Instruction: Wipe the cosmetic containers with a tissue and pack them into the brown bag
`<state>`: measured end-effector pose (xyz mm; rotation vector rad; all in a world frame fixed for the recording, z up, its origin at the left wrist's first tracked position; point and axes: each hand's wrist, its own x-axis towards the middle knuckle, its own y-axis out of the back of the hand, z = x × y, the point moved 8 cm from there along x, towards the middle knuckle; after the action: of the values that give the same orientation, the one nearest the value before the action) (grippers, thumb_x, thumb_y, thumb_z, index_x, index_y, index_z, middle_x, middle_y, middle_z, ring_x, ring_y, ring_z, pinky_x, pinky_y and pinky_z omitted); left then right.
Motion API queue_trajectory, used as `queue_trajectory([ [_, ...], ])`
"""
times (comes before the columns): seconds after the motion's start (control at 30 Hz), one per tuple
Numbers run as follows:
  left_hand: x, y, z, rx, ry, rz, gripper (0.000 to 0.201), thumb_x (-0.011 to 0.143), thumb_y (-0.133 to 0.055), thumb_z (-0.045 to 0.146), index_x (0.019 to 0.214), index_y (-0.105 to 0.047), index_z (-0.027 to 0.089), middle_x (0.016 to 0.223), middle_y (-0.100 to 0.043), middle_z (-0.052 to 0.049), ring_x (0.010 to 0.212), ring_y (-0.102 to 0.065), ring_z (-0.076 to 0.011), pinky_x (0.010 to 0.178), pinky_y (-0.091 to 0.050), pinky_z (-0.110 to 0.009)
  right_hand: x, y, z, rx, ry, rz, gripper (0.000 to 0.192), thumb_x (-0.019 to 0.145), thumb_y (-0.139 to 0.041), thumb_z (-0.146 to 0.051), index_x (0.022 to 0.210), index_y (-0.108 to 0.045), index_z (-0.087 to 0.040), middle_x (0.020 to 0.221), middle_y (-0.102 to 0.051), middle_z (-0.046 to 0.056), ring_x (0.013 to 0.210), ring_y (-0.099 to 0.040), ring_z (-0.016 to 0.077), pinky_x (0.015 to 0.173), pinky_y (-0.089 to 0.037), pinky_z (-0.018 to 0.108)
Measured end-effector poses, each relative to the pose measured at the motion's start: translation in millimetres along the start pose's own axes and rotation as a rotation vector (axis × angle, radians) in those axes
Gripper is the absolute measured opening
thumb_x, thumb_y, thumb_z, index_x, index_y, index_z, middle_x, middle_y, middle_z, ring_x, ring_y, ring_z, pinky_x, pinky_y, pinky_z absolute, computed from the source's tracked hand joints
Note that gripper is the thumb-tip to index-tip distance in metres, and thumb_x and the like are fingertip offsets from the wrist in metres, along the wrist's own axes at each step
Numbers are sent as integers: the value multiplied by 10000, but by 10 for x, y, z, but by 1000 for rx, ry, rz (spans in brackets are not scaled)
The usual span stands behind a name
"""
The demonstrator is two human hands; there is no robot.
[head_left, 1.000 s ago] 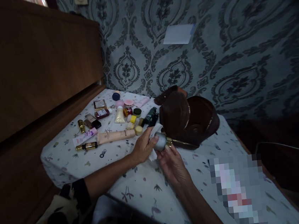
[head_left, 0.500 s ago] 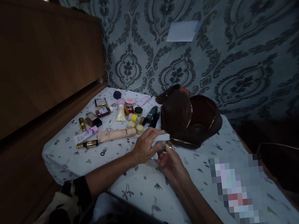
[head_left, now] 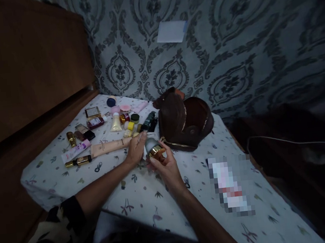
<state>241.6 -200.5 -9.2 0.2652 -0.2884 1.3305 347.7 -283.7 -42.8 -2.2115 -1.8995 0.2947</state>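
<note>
My right hand (head_left: 169, 163) grips a small rounded bottle (head_left: 154, 148) with a grey domed part and a shiny gold band. Fingers curl around its lower end, so that part is mostly hidden. Against the bottle's left side is my left hand (head_left: 135, 150), fingers bent around a white wipe or cloth (head_left: 145, 153), of which only a strip shows. Just left of that hand lies a long beige tube (head_left: 107, 147). Behind both hands, a dark brown zippered bag (head_left: 172, 122) stands with its top gaping.
Several cosmetics lie left and back, including a cream tube (head_left: 115, 123), a purple-white tube (head_left: 76, 150), a dark gold-capped vial (head_left: 82, 161) and a compact (head_left: 92, 112). A blurred-out item (head_left: 230, 188) lies right on the patterned tablecloth (head_left: 143, 216). A wooden cabinet (head_left: 29, 69) borders the left.
The white wipe has come off the top of the bottle, baring its grey dome and gold band. My left hand has shifted to the bottle's side. The camera view has turned rightward.
</note>
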Motion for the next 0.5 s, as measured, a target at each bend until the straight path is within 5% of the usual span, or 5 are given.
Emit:
queue_trajectory([
  [0.23, -33, -47, 19, 50, -33, -47, 518, 927, -419, 635, 689, -515, 185, 625, -490, 23, 599, -464, -134, 590, -385, -261, 31, 93, 79, -62, 11, 73, 766, 666, -830, -376, 1313, -448, -225, 875, -687, -3, 540, -643, 131, 474, -472, 231],
  [0.33, -81, -143, 90, 63, -86, -152, 541, 949, -375, 624, 927, -658, 164, 877, -662, -46, 852, -611, -199, 786, -466, -300, 49, 105, 66, -54, 8, 82, 681, 655, -819, -455, 1192, -498, -185, 744, -673, -16, 458, -603, 129, 399, -414, 221],
  [0.5, -153, -253, 235, 150, -281, -288, 608, 987, -276, 586, 1191, -671, 171, 1171, -657, -110, 1149, -577, -253, 1022, -416, -399, 40, 72, 67, 3, -49, 48, 621, 655, -780, -592, 1043, -486, -206, 584, -648, -34, 386, -565, 137, 337, -340, 199],
])
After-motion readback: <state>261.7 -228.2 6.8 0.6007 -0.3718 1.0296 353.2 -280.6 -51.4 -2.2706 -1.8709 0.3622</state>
